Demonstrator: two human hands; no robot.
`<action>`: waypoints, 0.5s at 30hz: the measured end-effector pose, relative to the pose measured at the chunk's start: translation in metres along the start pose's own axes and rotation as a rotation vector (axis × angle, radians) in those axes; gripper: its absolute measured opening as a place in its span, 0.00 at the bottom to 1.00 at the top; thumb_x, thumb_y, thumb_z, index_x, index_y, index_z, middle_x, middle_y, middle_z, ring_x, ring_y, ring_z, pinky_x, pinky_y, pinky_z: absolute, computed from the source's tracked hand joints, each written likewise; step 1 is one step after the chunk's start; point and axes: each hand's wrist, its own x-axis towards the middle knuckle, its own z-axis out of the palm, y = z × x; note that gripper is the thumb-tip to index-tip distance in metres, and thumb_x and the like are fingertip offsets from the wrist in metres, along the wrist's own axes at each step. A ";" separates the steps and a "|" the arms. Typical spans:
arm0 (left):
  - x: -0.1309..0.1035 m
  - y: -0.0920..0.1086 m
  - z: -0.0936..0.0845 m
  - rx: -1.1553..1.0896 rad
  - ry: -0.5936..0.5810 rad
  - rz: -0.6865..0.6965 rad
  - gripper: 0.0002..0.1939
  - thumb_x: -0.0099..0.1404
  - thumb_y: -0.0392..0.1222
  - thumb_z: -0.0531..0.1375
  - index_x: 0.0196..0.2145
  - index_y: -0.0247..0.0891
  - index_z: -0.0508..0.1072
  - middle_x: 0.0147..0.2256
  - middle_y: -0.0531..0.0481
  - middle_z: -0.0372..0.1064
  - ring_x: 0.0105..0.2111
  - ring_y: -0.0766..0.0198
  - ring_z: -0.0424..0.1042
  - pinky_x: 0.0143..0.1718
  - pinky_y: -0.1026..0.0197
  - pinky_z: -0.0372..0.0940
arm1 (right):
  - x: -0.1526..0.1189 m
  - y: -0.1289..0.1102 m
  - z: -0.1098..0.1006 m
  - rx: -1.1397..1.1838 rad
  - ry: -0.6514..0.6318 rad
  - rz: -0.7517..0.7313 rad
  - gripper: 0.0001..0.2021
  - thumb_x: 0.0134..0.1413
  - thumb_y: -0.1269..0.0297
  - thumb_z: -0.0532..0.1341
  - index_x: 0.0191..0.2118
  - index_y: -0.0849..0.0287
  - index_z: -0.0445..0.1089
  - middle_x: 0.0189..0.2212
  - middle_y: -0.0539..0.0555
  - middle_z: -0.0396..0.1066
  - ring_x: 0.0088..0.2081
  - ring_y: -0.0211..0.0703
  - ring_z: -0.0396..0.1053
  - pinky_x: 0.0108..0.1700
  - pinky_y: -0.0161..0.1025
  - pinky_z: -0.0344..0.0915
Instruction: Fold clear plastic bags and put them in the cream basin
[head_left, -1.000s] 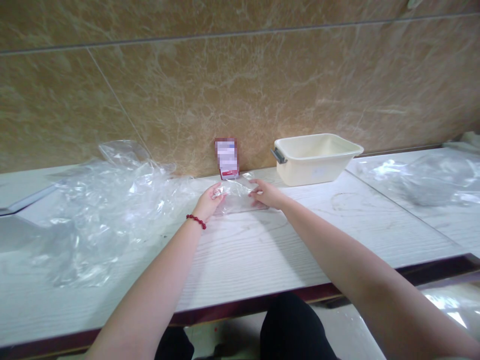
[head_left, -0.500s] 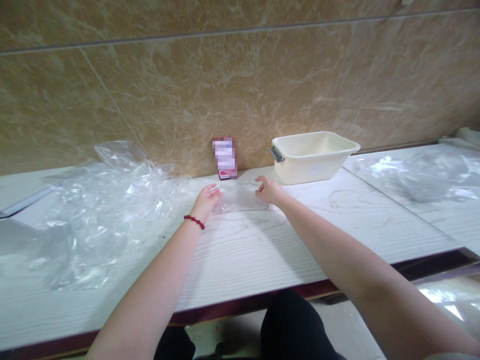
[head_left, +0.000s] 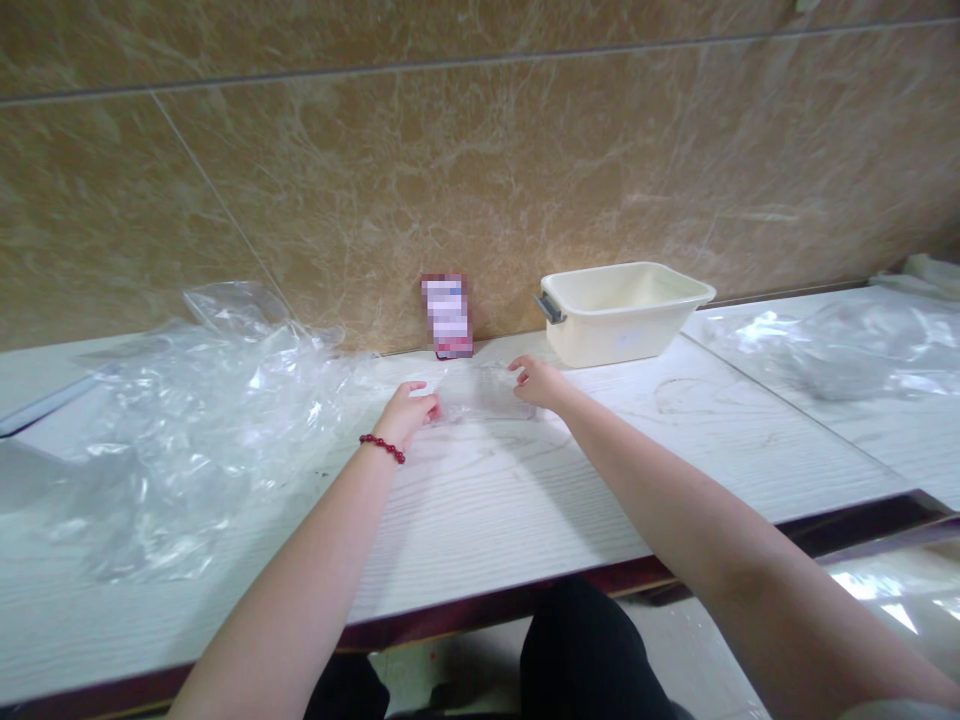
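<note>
A small clear plastic bag (head_left: pixel 480 390) lies on the white table, stretched between my two hands. My left hand (head_left: pixel 407 412), with a red bead bracelet at the wrist, has its thumb and fingers at the bag's left end, the fingertips partly hidden. At the right end is my right hand (head_left: pixel 536 384), fingers curled at the plastic and index finger bent upward. The film is so transparent that its exact outline is hard to make out.
On the left lies a large heap of clear plastic bags (head_left: pixel 217 430). A phone-like object (head_left: pixel 448 315), its face blurred, leans on the marbled wall. A cream bin (head_left: pixel 626 315) with a grey handle clip stands behind my right hand. More clear plastic (head_left: pixel 862 345) lies far right.
My left hand has turned slightly, its thumb now lower at the bag's left edge and its fingers higher. The bag looks a little flatter. My right hand has hardly moved.
</note>
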 end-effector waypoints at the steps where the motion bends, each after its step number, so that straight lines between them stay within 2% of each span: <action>1: -0.002 0.001 0.001 -0.006 -0.007 -0.016 0.23 0.48 0.29 0.57 0.43 0.33 0.57 0.25 0.51 0.63 0.22 0.71 0.66 0.32 0.63 0.62 | 0.000 0.000 0.000 -0.001 -0.023 -0.006 0.20 0.35 0.73 0.56 0.40 0.57 0.64 0.31 0.50 0.68 0.31 0.36 0.64 0.32 0.29 0.58; 4: -0.003 0.000 0.001 -0.019 -0.049 -0.028 0.23 0.47 0.30 0.59 0.42 0.33 0.59 0.23 0.51 0.64 0.22 0.70 0.67 0.31 0.62 0.62 | -0.001 -0.003 -0.002 -0.004 -0.074 -0.016 0.19 0.35 0.72 0.56 0.40 0.57 0.66 0.35 0.51 0.68 0.35 0.38 0.65 0.35 0.30 0.59; 7: -0.001 -0.004 0.000 0.003 -0.122 -0.012 0.17 0.45 0.29 0.60 0.36 0.31 0.65 0.22 0.51 0.64 0.22 0.69 0.66 0.32 0.62 0.62 | -0.002 -0.006 -0.003 -0.031 -0.090 0.001 0.19 0.35 0.71 0.57 0.39 0.59 0.67 0.36 0.53 0.68 0.37 0.40 0.65 0.37 0.30 0.59; 11: 0.001 -0.007 -0.001 0.032 -0.142 -0.041 0.06 0.42 0.28 0.59 0.23 0.29 0.69 0.21 0.50 0.65 0.22 0.70 0.65 0.32 0.63 0.62 | -0.001 -0.009 -0.004 -0.086 -0.097 0.041 0.12 0.38 0.68 0.55 0.32 0.61 0.71 0.29 0.55 0.70 0.32 0.41 0.66 0.33 0.31 0.59; 15: 0.003 -0.007 -0.002 0.055 -0.128 -0.058 0.02 0.43 0.30 0.59 0.21 0.30 0.69 0.19 0.50 0.65 0.21 0.70 0.64 0.29 0.63 0.62 | 0.001 -0.008 -0.004 -0.147 -0.071 0.038 0.10 0.40 0.67 0.53 0.24 0.62 0.71 0.24 0.56 0.70 0.29 0.41 0.66 0.29 0.30 0.58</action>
